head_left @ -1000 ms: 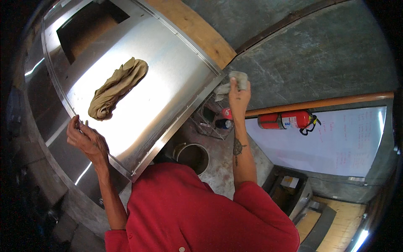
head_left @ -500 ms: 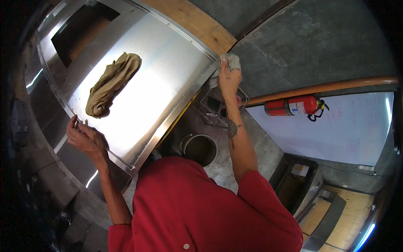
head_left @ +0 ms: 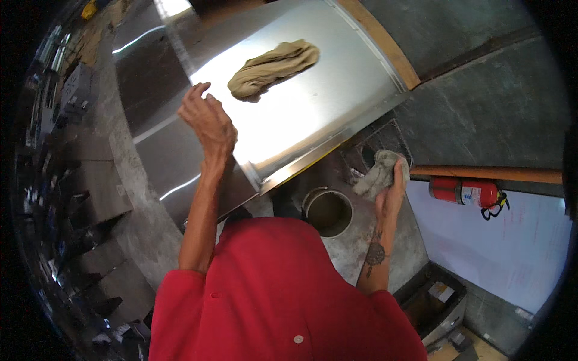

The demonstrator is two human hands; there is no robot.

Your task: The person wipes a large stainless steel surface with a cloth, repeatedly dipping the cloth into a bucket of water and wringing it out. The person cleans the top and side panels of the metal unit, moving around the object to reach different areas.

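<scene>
Left hand (head_left: 208, 123) raised over the lower left edge of a shiny sheet-metal panel (head_left: 325, 90), fingers loosely curled and spread, holding nothing, fingertips just at the panel's rim. Right hand (head_left: 390, 194) closed around a crumpled grey rag (head_left: 378, 171), held low beside the panel's lower right edge, above a dull concrete ledge (head_left: 361, 246). On the bright panel, well up from both hands, a tan cloth (head_left: 272, 67) lying bunched and stretched out lengthwise. Just left of the right forearm, a round metal can (head_left: 327, 212), open-topped, standing on the ledge. Behind the grey rag, a small wire-mesh grille (head_left: 385, 141) set under the panel's edge. To the right, a red fire extinguisher (head_left: 463, 192) lying sideways against a pale wall, below a wooden rail (head_left: 487, 174). Red shirt (head_left: 271, 295) filling the lower middle of the head view.
</scene>
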